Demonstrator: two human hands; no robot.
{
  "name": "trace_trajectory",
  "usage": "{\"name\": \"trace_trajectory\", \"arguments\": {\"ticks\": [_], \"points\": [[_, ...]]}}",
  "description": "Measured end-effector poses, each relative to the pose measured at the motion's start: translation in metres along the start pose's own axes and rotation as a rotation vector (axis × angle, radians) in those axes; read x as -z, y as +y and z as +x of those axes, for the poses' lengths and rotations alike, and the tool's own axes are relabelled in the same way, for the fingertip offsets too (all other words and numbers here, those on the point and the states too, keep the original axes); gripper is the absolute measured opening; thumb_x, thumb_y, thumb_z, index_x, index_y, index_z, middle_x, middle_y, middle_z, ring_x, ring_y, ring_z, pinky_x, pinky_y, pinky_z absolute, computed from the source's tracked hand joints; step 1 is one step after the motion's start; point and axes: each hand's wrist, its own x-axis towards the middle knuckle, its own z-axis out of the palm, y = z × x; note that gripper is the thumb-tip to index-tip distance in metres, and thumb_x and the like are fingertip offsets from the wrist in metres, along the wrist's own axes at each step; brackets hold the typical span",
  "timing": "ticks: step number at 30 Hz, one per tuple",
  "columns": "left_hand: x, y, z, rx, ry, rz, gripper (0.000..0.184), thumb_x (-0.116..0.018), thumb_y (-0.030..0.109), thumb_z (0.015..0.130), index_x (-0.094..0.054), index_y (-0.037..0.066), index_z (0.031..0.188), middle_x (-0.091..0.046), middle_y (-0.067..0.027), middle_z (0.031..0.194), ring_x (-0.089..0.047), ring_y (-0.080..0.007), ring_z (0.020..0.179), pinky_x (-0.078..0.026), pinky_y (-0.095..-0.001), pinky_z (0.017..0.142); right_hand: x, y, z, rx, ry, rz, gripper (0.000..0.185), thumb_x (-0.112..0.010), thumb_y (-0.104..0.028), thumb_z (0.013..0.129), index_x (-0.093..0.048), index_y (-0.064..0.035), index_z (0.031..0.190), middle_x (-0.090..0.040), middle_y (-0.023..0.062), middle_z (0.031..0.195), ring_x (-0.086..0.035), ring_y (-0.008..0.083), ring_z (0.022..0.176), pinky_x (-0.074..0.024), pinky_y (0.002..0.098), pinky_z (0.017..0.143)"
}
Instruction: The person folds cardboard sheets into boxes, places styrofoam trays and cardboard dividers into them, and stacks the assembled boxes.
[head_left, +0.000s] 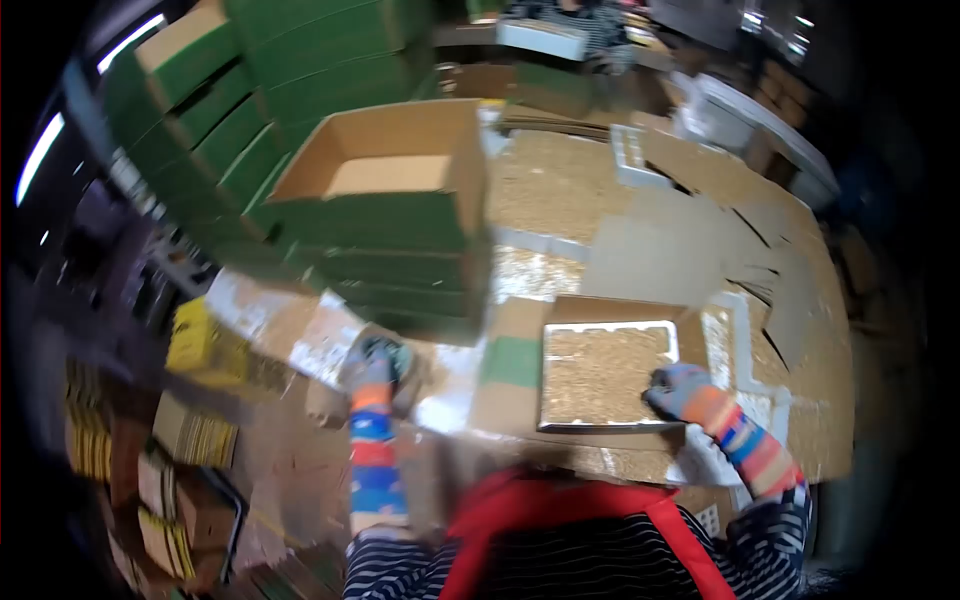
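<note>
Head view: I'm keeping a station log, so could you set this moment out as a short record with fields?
Left hand: gloved left hand at a blurred roundish item; grip unclear
Right hand: gloved right hand, fingers curled, at the right side of an open brown carton
Carton contents: tan material, edged in white
Behind left hand: large open green carton
Far side: another person, near a white tray
</note>
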Motion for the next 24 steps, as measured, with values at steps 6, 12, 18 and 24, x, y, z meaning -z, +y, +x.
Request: {"name": "trace_trajectory", "arguments": {"ticks": [6, 12, 18, 24], "points": [[-0.05, -0.11, 0.036, -0.185, -0.143, 0.5, 0.026, -0.045, 0.028, 0.085, -0.063, 0.013, 0.093, -0.062, -0.0157, 0.091, -0.058, -0.0325, 0.089, -0.045, -0.043, 0.078, -0.025, 0.026, 0.053, 0.064, -0.407, 0.064, 0.043, -0.06, -0.042, 0.076, -0.055, -0.0023, 0.091, -0.062, 0.0184, 0.087, -0.058, 0.0342, 0.082, -0.0462, 0.0406, 0.073], [-0.038, -0.106, 0.043, 0.015, -0.098, 0.328, 0.02, -0.066, 0.019, 0.071, -0.066, 0.012, 0.089, -0.065, -0.0127, 0.087, -0.061, -0.0311, 0.081, -0.047, -0.0374, 0.077, 0.068, 0.071, 0.153, -0.041, 0.428, 0.374, 0.057, -0.065, -0.038, 0.07, -0.052, -0.007, 0.117, -0.057, 0.0184, 0.109, -0.054, 0.029, 0.103, -0.0408, 0.0388, 0.089], [-0.036, -0.109, 0.039, 0.037, 0.139, 0.338, 0.023, -0.064, 0.013, 0.07, -0.065, 0.003, 0.09, -0.064, -0.0166, 0.087, -0.06, -0.0311, 0.086, -0.046, -0.0371, 0.082, 0.022, 0.146, 0.25, -0.133, 0.091, -0.494, 0.12, -0.077, -0.052, 0.047, -0.016, -0.0046, 0.139, -0.037, 0.0223, 0.131, -0.03, 0.0385, 0.124, -0.0181, 0.0483, 0.104], [-0.008, -0.074, 0.018, 0.243, 0.22, -0.132, 0.024, -0.075, 0.018, 0.065, -0.061, 0.003, 0.077, -0.059, -0.0061, 0.074, -0.055, -0.0176, 0.069, -0.045, -0.0312, 0.065, 0.018, 0.212, 0.222, -0.112, 0.664, -0.075, 0.076, -0.074, -0.021, 0.06, -0.042, -0.0034, 0.126, -0.055, 0.0219, 0.111, -0.051, 0.0389, 0.103, -0.0427, 0.0406, 0.087]]}}
